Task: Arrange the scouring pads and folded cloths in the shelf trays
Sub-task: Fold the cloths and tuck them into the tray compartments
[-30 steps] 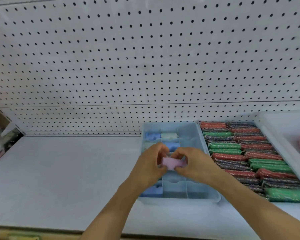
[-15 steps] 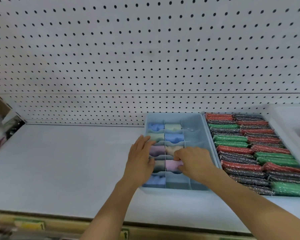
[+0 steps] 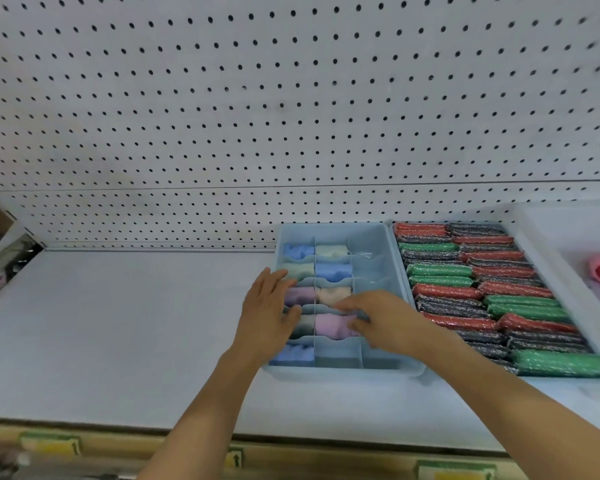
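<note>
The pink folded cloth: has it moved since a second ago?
Yes. The pink folded cloth went from held above the divided tray down into a middle compartment.

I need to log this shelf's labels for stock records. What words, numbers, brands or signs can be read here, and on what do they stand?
No word or number can be read.
Shelf-edge price tags: green and yellow, print too blurred.
Middle tag: only a dark arrow-like mark, no legible text.
Scouring pads, folded cloths, divided tray: no visible print.
</note>
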### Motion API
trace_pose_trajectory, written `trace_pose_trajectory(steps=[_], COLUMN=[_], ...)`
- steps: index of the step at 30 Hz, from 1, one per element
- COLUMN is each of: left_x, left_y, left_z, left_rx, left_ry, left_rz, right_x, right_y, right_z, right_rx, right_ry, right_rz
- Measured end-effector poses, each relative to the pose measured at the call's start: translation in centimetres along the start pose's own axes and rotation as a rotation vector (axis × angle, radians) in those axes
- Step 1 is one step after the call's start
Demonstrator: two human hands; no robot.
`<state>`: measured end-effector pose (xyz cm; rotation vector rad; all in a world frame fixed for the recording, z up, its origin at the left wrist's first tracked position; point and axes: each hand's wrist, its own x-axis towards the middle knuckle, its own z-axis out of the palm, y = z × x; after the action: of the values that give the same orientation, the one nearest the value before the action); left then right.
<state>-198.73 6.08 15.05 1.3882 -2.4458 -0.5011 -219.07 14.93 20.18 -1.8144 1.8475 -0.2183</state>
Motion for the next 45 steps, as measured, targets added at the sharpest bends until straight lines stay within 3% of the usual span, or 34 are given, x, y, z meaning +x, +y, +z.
trace_pose_trajectory(steps=[3, 7, 11, 14, 17, 20, 23, 25, 30, 33, 36, 42, 45], left_x=[0.3, 1.7, 3.4, 3.8, 4.1, 4.3, 4.3, 4.1, 4.0, 4.2, 4.3, 5.3, 5.0], left_y=[1.1, 7.1, 16.2, 21.9, 25.7, 28.0, 29.3, 29.9, 30.5, 30.7, 31.9, 35.2, 36.2], left_z=[0.2, 1.1, 2.8, 4.6, 6.6, 8.2, 9.1, 9.4, 9.0, 8.5, 6.4, -0.8, -4.0], left_rx=[0.118, -0.093, -0.257, -0.311, -0.234, -0.102, -0.076, -0.066, -0.087, -0.141, -0.342, -0.697, -0.944], left_ry=[0.084, 0.254, 0.147, 0.036, -0.093, -0.221, -0.292, -0.304, -0.343, -0.396, -0.393, -0.265, -0.029], left_rz=[0.028, 0.204, 0.345, 0.45, 0.548, 0.615, 0.668, 0.702, 0.674, 0.64, 0.526, 0.45, 0.437], right_x=[-2.1, -5.6, -10.3, -13.5, -15.7, -17.0, -16.5, -16.2, -16.8, -18.1, -19.1, -20.3, -20.0], right_y=[1.0, 4.4, 9.8, 15.4, 21.6, 26.3, 30.4, 31.3, 30.2, 28.5, 25.7, 17.1, 13.1], right_z=[-1.0, -3.2, -6.8, -9.5, -11.9, -13.0, -12.3, -11.8, -12.8, -15.5, -18.5, -24.4, -25.7], right_rx=[0.081, 0.12, 0.268, 0.252, 0.086, -0.104, -0.311, -0.369, -0.401, -0.07, 0.234, 0.442, 0.55], right_ry=[0.19, 0.466, 0.754, 0.856, 0.726, 0.363, 0.06, 0.015, 0.198, 0.47, 0.731, 0.807, 0.844], right_rz=[-0.076, -0.057, 0.108, 0.266, 0.547, 0.812, 0.766, 0.782, 0.843, 0.75, 0.477, 0.221, 0.117])
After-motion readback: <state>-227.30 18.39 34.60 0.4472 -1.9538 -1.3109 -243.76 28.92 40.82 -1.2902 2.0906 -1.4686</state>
